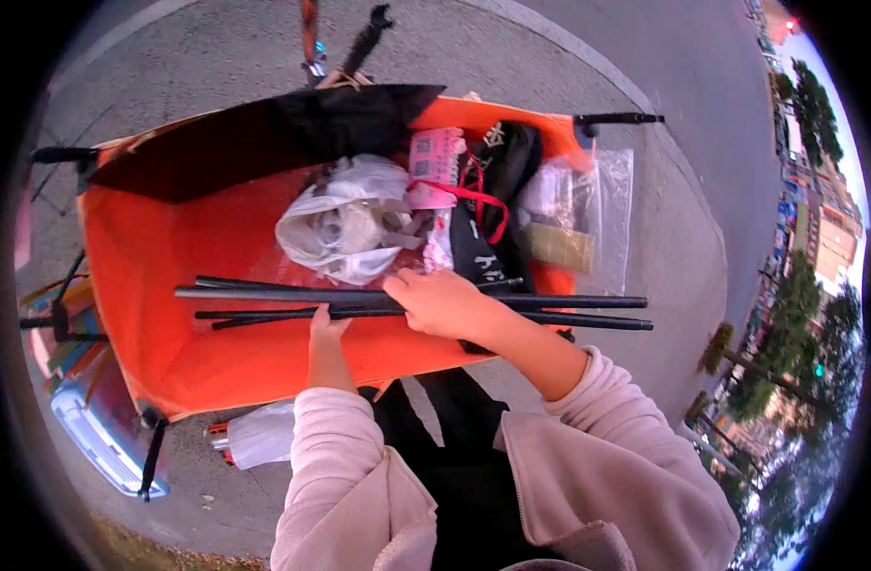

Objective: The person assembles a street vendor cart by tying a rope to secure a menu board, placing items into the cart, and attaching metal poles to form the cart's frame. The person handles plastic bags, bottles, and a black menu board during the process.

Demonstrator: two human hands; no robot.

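Several long thin black poles lie crosswise in a bundle over an open orange fabric wagon. My right hand is closed over the middle of the bundle. Further left, my left hand is closed on the same poles from the near side, its fingers partly hidden by them. Just beyond the poles, inside the wagon, sit a white plastic bag and a pink printed packet. Beside them lies a black bag with white lettering and a red strap across it.
A clear plastic bag hangs over the wagon's right end. Black frame posts stick out at its corners. On the pavement at the near left are a clear bin with a blue-white rim and a white packet. A road runs beyond.
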